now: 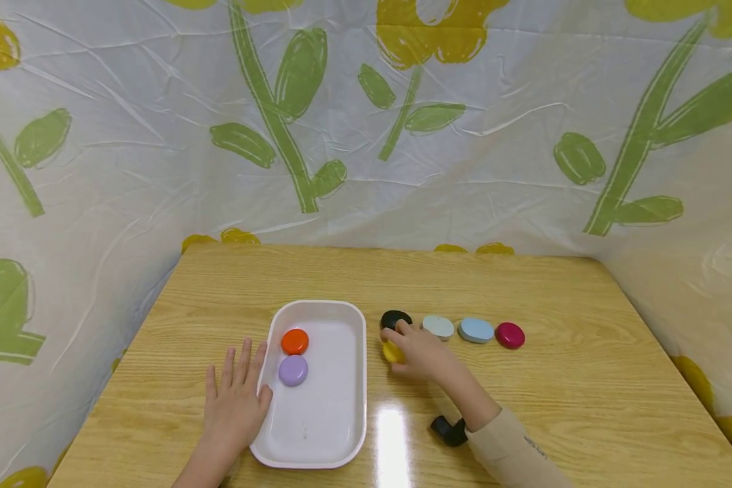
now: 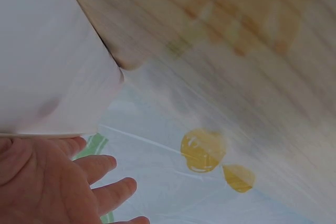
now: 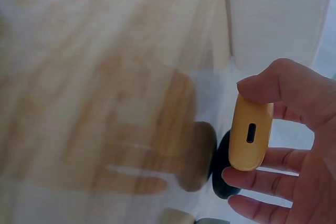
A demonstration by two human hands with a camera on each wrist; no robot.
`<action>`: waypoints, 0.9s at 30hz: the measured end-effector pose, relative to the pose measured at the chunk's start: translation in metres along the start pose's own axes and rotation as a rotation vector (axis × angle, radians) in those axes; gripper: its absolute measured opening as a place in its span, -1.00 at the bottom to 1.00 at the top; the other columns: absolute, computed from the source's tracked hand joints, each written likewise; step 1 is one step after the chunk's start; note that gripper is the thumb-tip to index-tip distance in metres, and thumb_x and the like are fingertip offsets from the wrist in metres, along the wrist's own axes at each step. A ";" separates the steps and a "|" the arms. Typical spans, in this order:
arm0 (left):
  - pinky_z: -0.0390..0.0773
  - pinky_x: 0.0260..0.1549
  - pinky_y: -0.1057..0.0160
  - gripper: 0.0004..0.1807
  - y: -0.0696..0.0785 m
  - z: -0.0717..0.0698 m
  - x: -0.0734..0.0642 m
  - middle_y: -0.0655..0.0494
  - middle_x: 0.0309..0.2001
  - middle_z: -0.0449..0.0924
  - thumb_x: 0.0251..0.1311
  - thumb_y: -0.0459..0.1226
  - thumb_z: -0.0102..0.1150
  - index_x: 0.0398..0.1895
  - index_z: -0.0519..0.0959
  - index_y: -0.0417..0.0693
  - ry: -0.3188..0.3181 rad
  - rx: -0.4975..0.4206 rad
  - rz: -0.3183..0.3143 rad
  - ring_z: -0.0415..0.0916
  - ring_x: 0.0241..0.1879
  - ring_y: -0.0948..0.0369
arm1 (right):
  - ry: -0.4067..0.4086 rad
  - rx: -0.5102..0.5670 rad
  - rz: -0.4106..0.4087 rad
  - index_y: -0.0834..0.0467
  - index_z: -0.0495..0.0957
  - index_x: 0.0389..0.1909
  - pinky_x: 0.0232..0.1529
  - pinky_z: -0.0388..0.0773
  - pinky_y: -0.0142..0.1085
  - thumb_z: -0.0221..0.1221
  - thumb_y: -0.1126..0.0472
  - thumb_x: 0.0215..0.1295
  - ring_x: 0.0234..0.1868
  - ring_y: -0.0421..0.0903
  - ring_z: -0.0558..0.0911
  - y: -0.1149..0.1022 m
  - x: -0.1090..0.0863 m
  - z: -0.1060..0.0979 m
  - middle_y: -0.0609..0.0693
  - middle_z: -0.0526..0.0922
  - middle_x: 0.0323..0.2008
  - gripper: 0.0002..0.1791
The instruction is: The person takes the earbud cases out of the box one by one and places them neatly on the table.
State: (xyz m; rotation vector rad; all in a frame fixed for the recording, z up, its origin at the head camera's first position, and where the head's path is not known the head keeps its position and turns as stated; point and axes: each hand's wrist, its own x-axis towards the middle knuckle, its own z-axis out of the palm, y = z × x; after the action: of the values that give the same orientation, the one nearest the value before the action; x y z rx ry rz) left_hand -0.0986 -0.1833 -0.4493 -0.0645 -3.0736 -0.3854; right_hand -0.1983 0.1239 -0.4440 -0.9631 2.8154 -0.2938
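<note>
My right hand [image 1: 423,356] pinches a yellow rounded case [image 3: 251,135] with a small dark slot in its end, thumb on one side and fingers on the other. Right behind it lies a black rounded case [image 1: 396,317], partly covered by the fingers. My left hand [image 1: 234,400] has its fingers spread straight along the left side of a white tray [image 1: 335,451], with the thumb at the rim. Inside the tray, an orange-red round case [image 1: 295,341] lies just above a lilac round case [image 1: 293,371].
Right of the black case, a pale grey-green oval case [image 1: 438,328], a light blue oval case [image 1: 476,330] and a crimson round case [image 1: 510,335] form a row on the wooden table [image 1: 585,407]. A black curved piece [image 1: 448,431] shows beside my right wrist. Flowered cloth [image 1: 494,169] surrounds the table.
</note>
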 end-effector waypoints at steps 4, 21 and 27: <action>-0.27 0.23 -0.28 -0.32 0.000 0.000 0.000 -0.17 0.40 -0.08 0.19 -0.19 -0.08 0.39 0.07 -0.08 -0.002 0.000 -0.001 -0.21 0.36 -0.18 | -0.017 -0.002 -0.002 0.03 0.40 -0.01 -0.55 0.33 -0.35 0.28 0.11 0.03 -0.54 -0.15 0.31 0.000 -0.002 0.005 -0.01 0.32 -0.28 -0.54; -0.26 0.23 -0.28 -0.33 0.000 0.000 0.000 -0.17 0.40 -0.06 0.19 -0.19 -0.08 0.39 0.08 -0.08 0.004 0.000 -0.002 -0.19 0.36 -0.18 | -0.012 -0.036 -0.003 0.00 0.38 -0.03 -0.29 0.45 -0.14 0.33 0.08 -0.02 -0.39 -0.13 0.39 -0.001 -0.007 0.009 -0.03 0.34 -0.27 -0.49; -0.27 0.23 -0.27 -0.33 -0.001 0.001 0.001 -0.16 0.40 -0.07 0.20 -0.18 -0.08 0.40 0.06 -0.07 0.000 0.000 0.000 -0.21 0.36 -0.17 | 0.057 -0.042 -0.035 0.03 0.40 -0.02 -0.22 0.48 -0.05 0.30 0.09 0.02 -0.24 -0.07 0.47 -0.003 -0.005 -0.001 -0.02 0.41 -0.18 -0.53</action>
State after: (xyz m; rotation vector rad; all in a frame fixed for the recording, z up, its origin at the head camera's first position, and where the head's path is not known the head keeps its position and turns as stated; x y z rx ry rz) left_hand -0.0992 -0.1838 -0.4501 -0.0647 -3.0732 -0.3856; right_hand -0.1929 0.1249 -0.4416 -1.0291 2.8692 -0.2714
